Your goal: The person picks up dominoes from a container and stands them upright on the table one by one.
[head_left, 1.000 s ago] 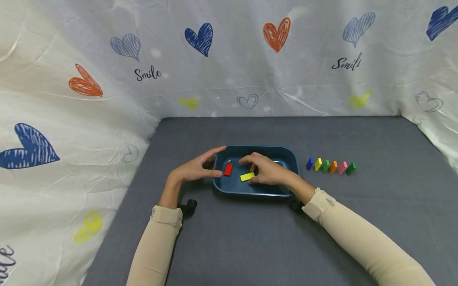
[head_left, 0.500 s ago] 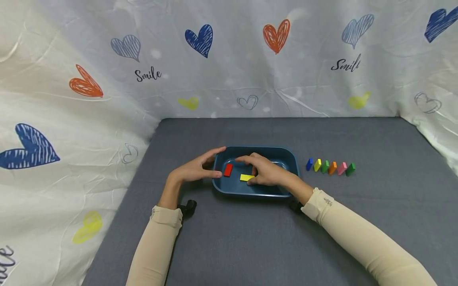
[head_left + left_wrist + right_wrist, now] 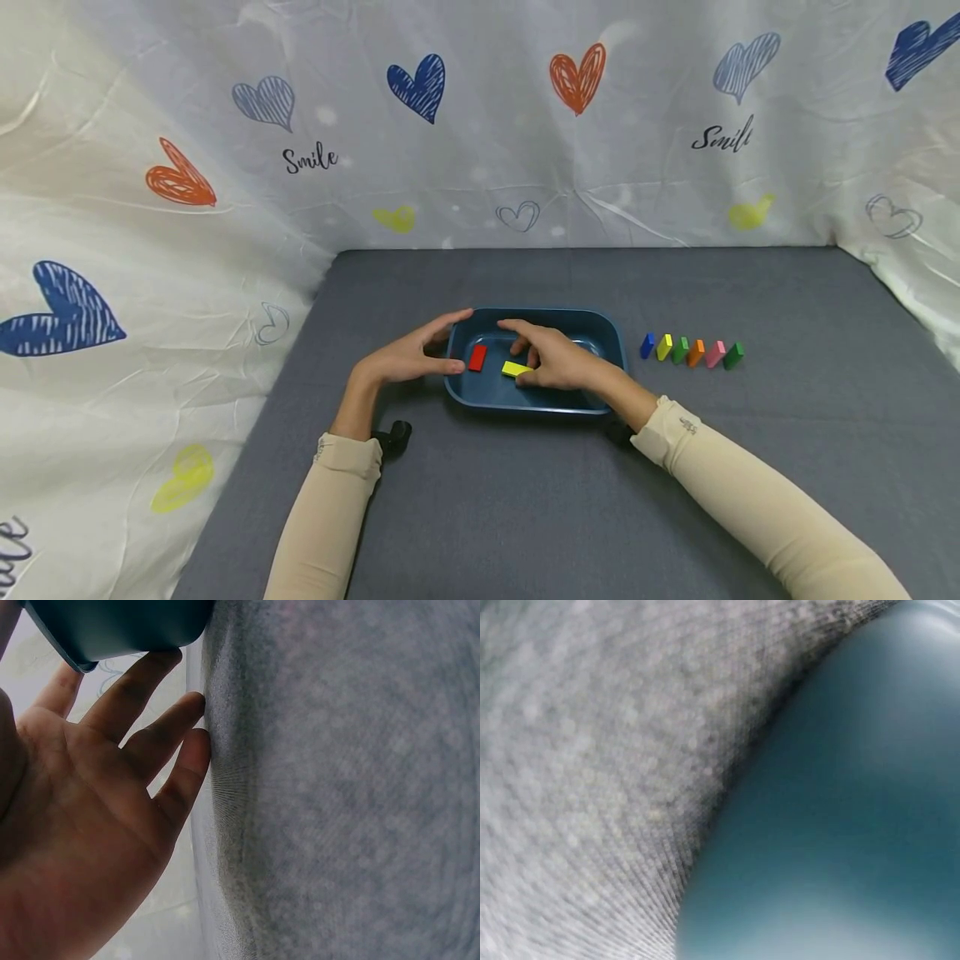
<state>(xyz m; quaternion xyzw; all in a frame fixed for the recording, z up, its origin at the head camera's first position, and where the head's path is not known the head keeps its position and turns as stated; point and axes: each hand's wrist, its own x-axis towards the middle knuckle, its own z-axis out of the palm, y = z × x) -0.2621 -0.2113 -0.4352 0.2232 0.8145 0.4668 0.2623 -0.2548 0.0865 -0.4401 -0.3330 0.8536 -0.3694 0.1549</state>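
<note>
A dark blue rectangular tray (image 3: 528,408) sits on the grey cloth. My left hand (image 3: 408,354) spreads its thumb and fingers at the tray's left end; in the left wrist view its fairly straight fingers (image 3: 124,697) touch the tray's outer wall (image 3: 127,626). Inside the tray, my right hand (image 3: 562,360) pinches the right end of a yellow domino block (image 3: 514,368) between thumb and a finger, its index finger lifted away. A red domino block (image 3: 477,357) stands left of it. In the right wrist view only the tray wall (image 3: 840,825) and cloth show; the hand is out of sight.
Right of the tray, several domino blocks stand in a row: blue (image 3: 647,346), yellow (image 3: 664,347), green (image 3: 680,350), orange (image 3: 694,353), pink (image 3: 716,354) and another green (image 3: 733,356). A white curtain (image 3: 465,167) printed with hearts hangs behind and at the left.
The yellow block has turned slightly and shifted a little left under my right hand, whose index finger has shifted about. My left hand, the tray and the red block stay put.
</note>
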